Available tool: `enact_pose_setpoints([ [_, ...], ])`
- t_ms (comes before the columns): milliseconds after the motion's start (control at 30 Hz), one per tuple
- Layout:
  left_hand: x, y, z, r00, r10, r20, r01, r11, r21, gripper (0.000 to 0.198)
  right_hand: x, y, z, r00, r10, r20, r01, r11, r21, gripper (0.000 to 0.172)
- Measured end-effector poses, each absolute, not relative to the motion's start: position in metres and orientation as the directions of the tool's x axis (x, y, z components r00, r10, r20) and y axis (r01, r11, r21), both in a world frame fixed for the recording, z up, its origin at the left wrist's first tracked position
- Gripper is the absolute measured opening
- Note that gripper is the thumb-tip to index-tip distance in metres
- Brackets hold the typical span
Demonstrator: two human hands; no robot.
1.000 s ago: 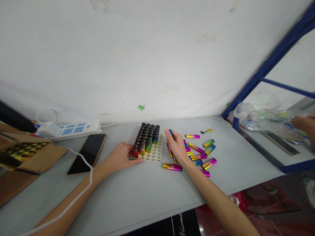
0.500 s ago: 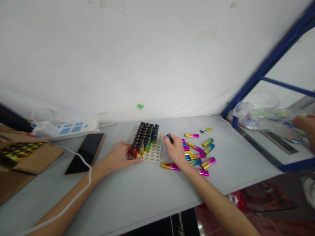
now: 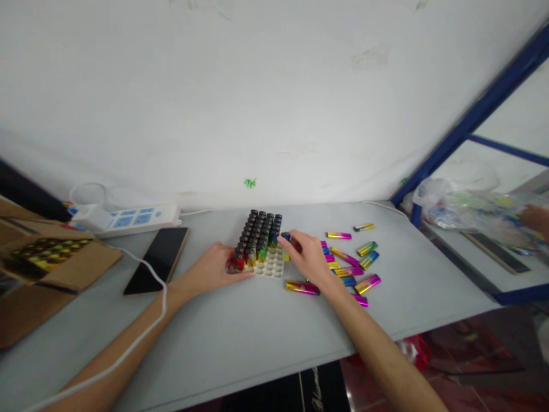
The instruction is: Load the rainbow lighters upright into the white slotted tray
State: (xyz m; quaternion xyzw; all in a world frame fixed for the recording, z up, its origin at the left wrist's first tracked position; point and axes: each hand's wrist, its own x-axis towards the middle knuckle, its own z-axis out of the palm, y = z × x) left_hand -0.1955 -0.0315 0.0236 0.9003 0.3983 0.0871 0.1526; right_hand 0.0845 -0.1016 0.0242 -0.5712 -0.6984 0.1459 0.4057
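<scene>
A white tray with round holes sits mid-table, with several black-topped lighters upright in its left and middle rows. The holes along its right and front right show bare. My left hand is closed around the tray's left front corner, beside a red lighter. Over the tray's right edge, my right hand pinches a lighter with a dark top and yellowish body, held upright. Several shiny multicoloured lighters lie loose to the right of that hand, partly hidden by it.
A black phone and a white power strip are on the left, near an open cardboard box. A white cable crosses over my left forearm. On the right stand a blue frame, plastic bags and another person's hand.
My right hand has brought its lighter from beside the loose pile to the tray's right edge, turning it upright. My left hand keeps its hold. The view has shifted slightly.
</scene>
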Motion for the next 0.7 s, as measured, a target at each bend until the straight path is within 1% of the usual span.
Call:
enact_pose_setpoints([
  [67, -0.196, -0.032, 0.022, 0.663, 0.746, 0.057, 0.691, -0.639, 0.337, 0.057, 0.084, -0.101, 0.021, -0.048, 0.929, 0.366, 0.684, 0.298, -0.666, 0.046],
  [133, -0.197, -0.032, 0.020, 0.659, 0.749, 0.072, 0.692, -0.640, 0.333, 0.058, 0.083, -0.100, 0.017, -0.044, 0.932, 0.360, 0.688, 0.290, -0.665, 0.045],
  [267, -0.198, -0.032, 0.018, 0.664, 0.745, 0.069, 0.688, -0.644, 0.334, 0.056, 0.080, -0.095, 0.012, -0.052, 0.940, 0.337, 0.726, 0.267, -0.633, 0.034],
  [367, -0.197, -0.031, 0.019, 0.665, 0.746, 0.047, 0.694, -0.639, 0.332, 0.056, 0.076, -0.094, 0.014, -0.108, 0.950, 0.292, 0.776, 0.264, -0.573, 0.023],
  [500, -0.195, -0.031, 0.022, 0.650, 0.760, 0.021, 0.712, -0.618, 0.335, 0.057, 0.065, -0.095, 0.023, -0.134, 0.967, 0.218, 0.870, 0.220, -0.442, 0.014],
  [567, -0.195, -0.032, 0.023, 0.639, 0.769, 0.023, 0.716, -0.606, 0.346, 0.055, 0.059, -0.096, 0.029, -0.133, 0.977, 0.169, 0.898, 0.191, -0.397, 0.014],
  [700, -0.197, -0.033, 0.025, 0.630, 0.776, 0.018, 0.719, -0.593, 0.363, 0.051, 0.060, -0.100, 0.039, -0.145, 0.984, 0.100, 0.919, 0.171, -0.356, 0.022],
])
